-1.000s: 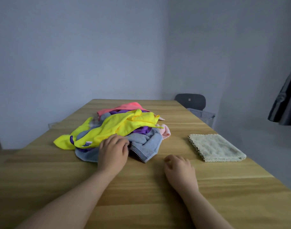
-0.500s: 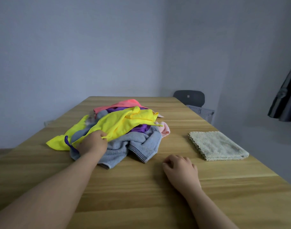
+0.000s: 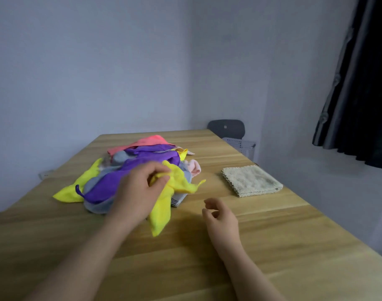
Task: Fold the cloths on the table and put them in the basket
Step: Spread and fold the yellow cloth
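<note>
Starting at the left of the frame, a yellow corner lies flat on the wooden table, poking out from under the heap of loose cloths. I cannot tell whether it belongs to the piece I am holding. Just right of it a purple cloth drapes over a grey-blue cloth, and a coral cloth sits at the heap's far side, toward the upper middle.

My left hand is over the heap near the centre. Thumb and curled fingers pinch a bunch of the yellow cloth. One end of it trails down toward the lower centre, and another tip sticks out to the right. A pale pink cloth peeks out at the heap's right edge.

Right of centre, my right hand is close over the bare wood. Its fingers are loosely curled and grasp nothing.

Further right a folded beige cloth rests on the table, well apart from the heap. Beyond the table's far right corner a pale perforated basket stands below a dark chair back. A dark curtain hangs in the upper right.
</note>
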A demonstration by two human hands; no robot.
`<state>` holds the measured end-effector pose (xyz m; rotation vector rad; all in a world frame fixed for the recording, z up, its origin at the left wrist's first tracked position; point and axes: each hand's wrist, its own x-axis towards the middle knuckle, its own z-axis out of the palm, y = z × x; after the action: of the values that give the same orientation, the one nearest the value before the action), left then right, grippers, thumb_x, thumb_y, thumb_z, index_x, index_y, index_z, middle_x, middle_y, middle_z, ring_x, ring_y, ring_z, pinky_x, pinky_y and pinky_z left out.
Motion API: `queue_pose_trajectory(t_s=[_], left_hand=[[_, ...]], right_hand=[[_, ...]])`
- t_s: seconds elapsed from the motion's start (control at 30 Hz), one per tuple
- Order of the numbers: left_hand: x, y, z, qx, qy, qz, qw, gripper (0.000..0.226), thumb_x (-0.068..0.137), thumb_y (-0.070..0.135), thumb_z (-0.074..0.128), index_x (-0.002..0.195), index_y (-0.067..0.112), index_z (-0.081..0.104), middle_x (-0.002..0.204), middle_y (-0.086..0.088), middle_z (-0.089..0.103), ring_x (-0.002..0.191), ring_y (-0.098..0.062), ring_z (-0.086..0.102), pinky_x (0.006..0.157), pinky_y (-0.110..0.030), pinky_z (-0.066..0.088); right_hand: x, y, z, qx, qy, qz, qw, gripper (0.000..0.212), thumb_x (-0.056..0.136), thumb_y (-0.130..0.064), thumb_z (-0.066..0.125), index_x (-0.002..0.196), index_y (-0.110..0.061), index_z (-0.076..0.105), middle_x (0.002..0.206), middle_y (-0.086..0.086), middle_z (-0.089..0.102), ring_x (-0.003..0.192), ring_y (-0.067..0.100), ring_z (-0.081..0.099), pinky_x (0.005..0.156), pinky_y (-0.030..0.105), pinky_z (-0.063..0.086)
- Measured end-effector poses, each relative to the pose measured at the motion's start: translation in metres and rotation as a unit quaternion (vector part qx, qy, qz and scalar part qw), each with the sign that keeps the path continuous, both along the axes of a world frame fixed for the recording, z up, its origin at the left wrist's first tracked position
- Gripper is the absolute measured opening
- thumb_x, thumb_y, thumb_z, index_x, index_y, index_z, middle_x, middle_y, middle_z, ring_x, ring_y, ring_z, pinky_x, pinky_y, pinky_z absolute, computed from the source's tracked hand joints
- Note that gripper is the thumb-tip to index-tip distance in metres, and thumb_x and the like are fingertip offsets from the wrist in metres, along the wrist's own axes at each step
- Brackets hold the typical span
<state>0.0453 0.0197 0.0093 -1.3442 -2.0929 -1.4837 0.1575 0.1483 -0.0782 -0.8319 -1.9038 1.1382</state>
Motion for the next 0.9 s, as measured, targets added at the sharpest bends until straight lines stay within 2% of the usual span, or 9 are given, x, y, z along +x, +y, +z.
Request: queue_pose_trajectory(t_s=[0.07,0.13,0.23,0.33,0.43,0.53,0.63,0.77,0.9], left_hand=[[0.014,-0.007,-0.030,-0.055,-0.002,-0.017,0.998,0.036,0.081,0.011,0.070,0.075,0.043,0.057,0.075,0.032,0.063,0.078,0.012,0.057,0.070,-0.001,0.037],[0.021,-0.012,-0.066,-0.105,-0.021,-0.049,0.993,0.034,0.082,0.016,0.070,0.075,0.046,0.057,0.087,0.039,0.058,0.083,0.014,0.055,0.070,-0.002,0.039],[0.018,-0.021,-0.087,-0.069,-0.022,-0.027,0.997,0.006,0.084,0.044,0.056,0.082,0.041,0.062,0.091,0.019,0.061,0.093,-0.001,0.056,0.078,-0.013,0.044],[0.002,-0.027,-0.090,0.021,0.014,0.128,0.991,0.042,0.082,0.044,0.041,0.095,0.016,0.070,0.104,0.003,0.062,0.100,-0.012,0.054,0.086,-0.029,0.046],[-0.001,-0.030,-0.092,-0.179,-0.035,0.203,0.962,0.050,0.090,0.045,0.044,0.135,0.022,0.047,0.147,-0.009,0.034,0.131,-0.025,0.038,0.104,-0.038,0.035],[-0.004,-0.023,-0.096,-0.351,-0.092,0.186,0.913,0.062,0.093,0.053,0.037,0.147,0.036,0.013,0.157,-0.004,0.007,0.141,-0.026,0.021,0.113,-0.041,0.019],[-0.004,-0.018,-0.089,-0.374,-0.094,0.196,0.902,0.060,0.092,0.056,0.038,0.145,0.040,0.016,0.156,-0.011,0.006,0.141,-0.031,0.019,0.115,-0.043,0.014],[-0.007,-0.023,-0.089,-0.457,-0.080,0.234,0.854,0.062,0.090,0.063,0.034,0.145,0.041,0.014,0.154,-0.012,0.015,0.141,-0.035,0.012,0.113,-0.051,0.009],[-0.003,-0.027,-0.085,-0.375,-0.072,0.174,0.908,0.051,0.091,0.046,0.050,0.139,0.043,0.032,0.143,0.007,0.042,0.134,-0.020,0.034,0.112,-0.048,0.022]], right_hand=[[0.010,-0.006,0.000,-0.024,0.022,-0.020,0.999,0.018,0.088,-0.012,0.055,0.098,-0.026,0.059,0.095,-0.008,0.062,0.080,0.008,0.057,0.064,0.015,0.038],[0.017,-0.009,-0.001,-0.028,0.025,-0.034,0.999,0.018,0.088,-0.011,0.053,0.100,-0.022,0.061,0.093,-0.006,0.063,0.085,0.013,0.057,0.069,0.021,0.038],[0.021,-0.012,0.000,-0.010,0.001,-0.028,1.000,0.020,0.088,-0.012,0.053,0.105,-0.020,0.062,0.094,-0.006,0.062,0.089,0.014,0.056,0.072,0.022,0.036],[0.019,-0.011,-0.002,0.024,-0.035,-0.006,0.999,0.021,0.089,-0.019,0.054,0.108,-0.023,0.061,0.098,-0.007,0.062,0.094,0.014,0.057,0.074,0.024,0.039],[0.013,-0.012,-0.007,0.089,-0.096,0.046,0.990,0.029,0.089,-0.030,0.056,0.117,-0.028,0.057,0.109,-0.009,0.059,0.102,0.016,0.056,0.085,0.027,0.043],[0.006,-0.016,-0.005,0.144,-0.163,0.108,0.970,0.039,0.087,-0.051,0.049,0.122,-0.033,0.056,0.121,-0.010,0.055,0.110,0.015,0.048,0.095,0.028,0.037],[0.004,-0.018,0.001,0.181,-0.240,0.134,0.944,0.038,0.091,-0.054,0.043,0.123,-0.037,0.055,0.123,-0.010,0.055,0.119,0.014,0.041,0.096,0.029,0.029],[0.004,-0.018,0.001,0.180,-0.252,0.132,0.942,0.030,0.097,-0.040,0.041,0.120,-0.034,0.060,0.118,-0.003,0.059,0.121,0.015,0.040,0.095,0.029,0.027],[0.005,-0.017,-0.003,0.204,-0.273,0.104,0.934,0.028,0.095,-0.040,0.044,0.116,-0.034,0.061,0.115,-0.007,0.061,0.121,0.015,0.040,0.091,0.029,0.026]])
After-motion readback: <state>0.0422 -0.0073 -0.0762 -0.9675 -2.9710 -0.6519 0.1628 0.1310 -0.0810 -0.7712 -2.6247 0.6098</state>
